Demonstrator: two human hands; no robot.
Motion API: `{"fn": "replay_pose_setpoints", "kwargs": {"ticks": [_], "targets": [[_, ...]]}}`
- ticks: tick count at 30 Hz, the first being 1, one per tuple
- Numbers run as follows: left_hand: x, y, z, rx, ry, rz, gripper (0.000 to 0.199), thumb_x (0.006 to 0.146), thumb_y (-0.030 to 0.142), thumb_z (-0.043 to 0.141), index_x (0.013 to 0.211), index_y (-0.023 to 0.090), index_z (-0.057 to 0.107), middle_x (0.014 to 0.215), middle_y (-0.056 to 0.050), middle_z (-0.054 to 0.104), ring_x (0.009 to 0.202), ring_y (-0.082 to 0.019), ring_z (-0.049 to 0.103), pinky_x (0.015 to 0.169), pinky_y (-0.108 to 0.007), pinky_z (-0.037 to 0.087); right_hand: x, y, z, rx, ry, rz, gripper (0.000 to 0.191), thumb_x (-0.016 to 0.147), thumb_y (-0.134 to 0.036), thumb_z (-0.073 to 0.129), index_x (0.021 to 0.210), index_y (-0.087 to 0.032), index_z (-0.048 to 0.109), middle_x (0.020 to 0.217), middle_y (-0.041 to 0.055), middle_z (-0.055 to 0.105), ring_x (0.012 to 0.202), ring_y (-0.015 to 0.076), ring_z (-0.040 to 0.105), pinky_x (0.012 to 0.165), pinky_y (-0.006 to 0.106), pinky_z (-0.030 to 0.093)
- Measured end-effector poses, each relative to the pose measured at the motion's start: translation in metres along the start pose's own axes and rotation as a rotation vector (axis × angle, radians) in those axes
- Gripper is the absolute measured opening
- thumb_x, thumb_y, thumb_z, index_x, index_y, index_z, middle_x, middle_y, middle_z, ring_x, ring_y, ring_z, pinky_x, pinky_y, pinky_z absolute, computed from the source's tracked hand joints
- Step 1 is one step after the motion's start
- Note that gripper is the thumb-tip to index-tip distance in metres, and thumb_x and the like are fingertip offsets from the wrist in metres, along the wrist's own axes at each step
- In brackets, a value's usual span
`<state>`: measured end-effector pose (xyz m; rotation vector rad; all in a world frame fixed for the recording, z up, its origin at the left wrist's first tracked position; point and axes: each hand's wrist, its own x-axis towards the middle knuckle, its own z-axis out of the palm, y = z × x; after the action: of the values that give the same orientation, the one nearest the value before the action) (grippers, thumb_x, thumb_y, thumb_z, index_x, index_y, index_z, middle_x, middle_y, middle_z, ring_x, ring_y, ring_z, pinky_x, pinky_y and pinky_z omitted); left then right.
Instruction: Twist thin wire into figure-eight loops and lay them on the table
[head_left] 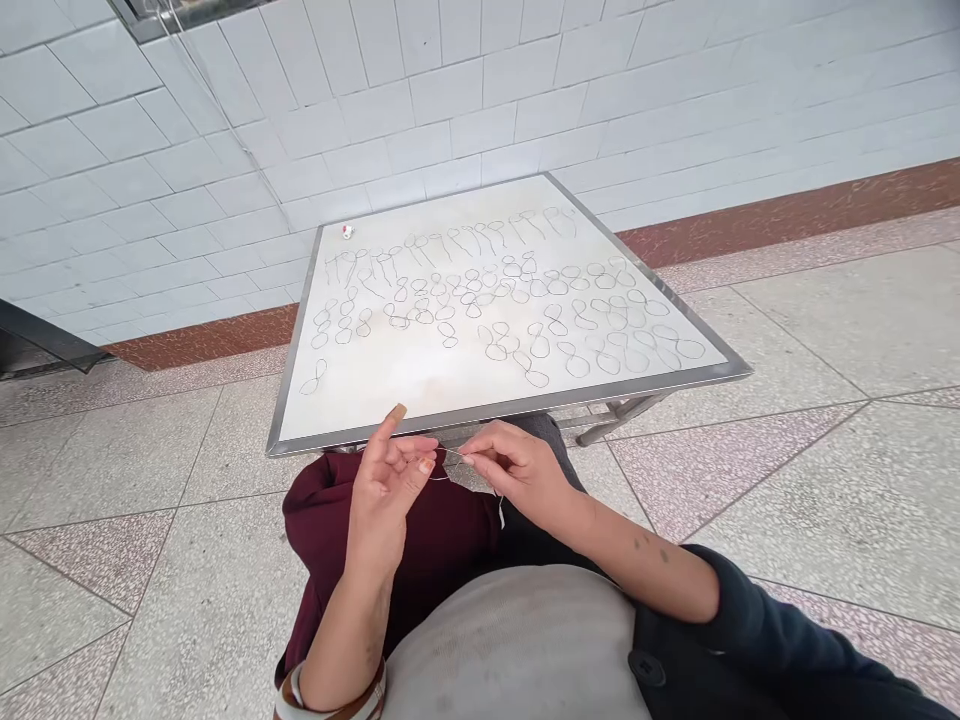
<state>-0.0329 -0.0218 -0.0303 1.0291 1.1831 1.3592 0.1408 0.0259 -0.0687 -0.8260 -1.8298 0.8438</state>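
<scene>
A thin wire (451, 451) stretches between my two hands, just in front of the table's near edge and above my lap. My left hand (384, 500) pinches one part of it with thumb and fingers, its index finger raised. A small curved bit of the wire shows under those fingertips. With thumb and forefinger, my right hand (525, 475) grips the other part, and a thin end hangs below it. Many twisted wire loops (577, 366), mostly figure-eight shaped, lie in rows on the white tabletop (375, 385).
A metal rim (510, 405) edges the table, and a metal leg (619, 418) shows beneath its right side. At the far left corner sits a small white and red item (347, 232). A tiled wall (450, 100) stands behind the table.
</scene>
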Motion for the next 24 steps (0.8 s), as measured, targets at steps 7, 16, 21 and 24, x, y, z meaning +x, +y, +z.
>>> {"fn": "replay_pose_setpoints", "kwargs": {"ticks": [7,16,21,24], "targets": [[-0.005,-0.027,0.025,-0.29,0.181,-0.038,0.052,0.076,0.021,0.072,0.125,0.023,0.054,0.095,-0.003,0.065,0.09,-0.013,0.059,0.085,-0.028,0.047,-0.001,-0.004,0.013,0.04,0.135,0.111,0.005,0.088,-0.021,0.059,0.087,-0.021,0.064,0.074,-0.0009,0.06,0.054,0.0085,0.055,0.054,0.023,0.048],[-0.004,-0.031,0.03,-0.298,0.31,-0.025,0.039,0.074,0.023,0.074,0.112,0.021,0.064,0.083,0.001,0.061,0.075,-0.009,0.058,0.075,-0.024,0.049,-0.007,-0.004,0.019,0.194,-0.013,0.188,0.01,0.088,-0.024,0.057,0.098,-0.021,0.061,0.082,0.001,0.058,0.056,0.0085,0.057,0.049,0.022,0.051],[-0.004,-0.027,0.029,-0.264,0.302,-0.03,0.038,0.074,0.023,0.073,0.112,0.022,0.064,0.086,0.0,0.062,0.08,-0.011,0.059,0.075,-0.025,0.05,-0.007,-0.005,0.019,0.306,-0.02,0.234,0.007,0.09,-0.026,0.054,0.089,-0.02,0.057,0.076,-0.0012,0.056,0.055,0.0077,0.056,0.051,0.021,0.051],[-0.005,-0.026,0.028,-0.222,0.288,-0.033,0.04,0.075,0.023,0.073,0.113,0.022,0.064,0.086,0.0,0.063,0.077,-0.01,0.059,0.074,-0.025,0.05,-0.008,-0.003,0.019,0.291,-0.02,0.224,0.009,0.09,-0.028,0.054,0.088,-0.02,0.059,0.079,-0.0004,0.057,0.057,0.0079,0.056,0.052,0.021,0.05]]}}
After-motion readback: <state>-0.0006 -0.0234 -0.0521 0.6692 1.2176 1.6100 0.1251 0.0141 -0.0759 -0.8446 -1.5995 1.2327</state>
